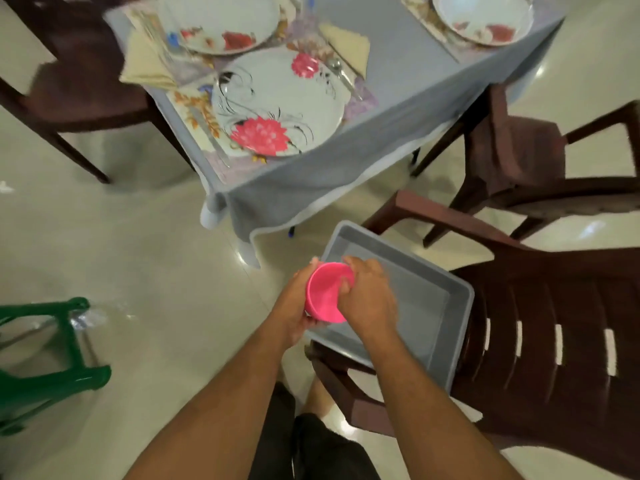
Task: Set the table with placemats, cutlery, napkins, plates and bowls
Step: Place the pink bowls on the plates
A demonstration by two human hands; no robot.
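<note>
Hands: your left hand [297, 306] cups the pink bowl [327, 294] from outside, right hand [367, 292] fingers curl over its rim, above the grey tub [450, 306] on the brown chair [554, 341].

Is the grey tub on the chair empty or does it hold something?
Empty, as far as visible: grey tub shows only bare floor; the hands hide one corner.

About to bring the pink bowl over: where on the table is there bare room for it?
The widest bare tablecloth lies between the near plate's napkin and the far right placemat. The near plate has an empty centre. The left corner is crowded: two plates, napkins and cutlery overlap. Both hands hold the pink bowl over the grey tray.
</note>
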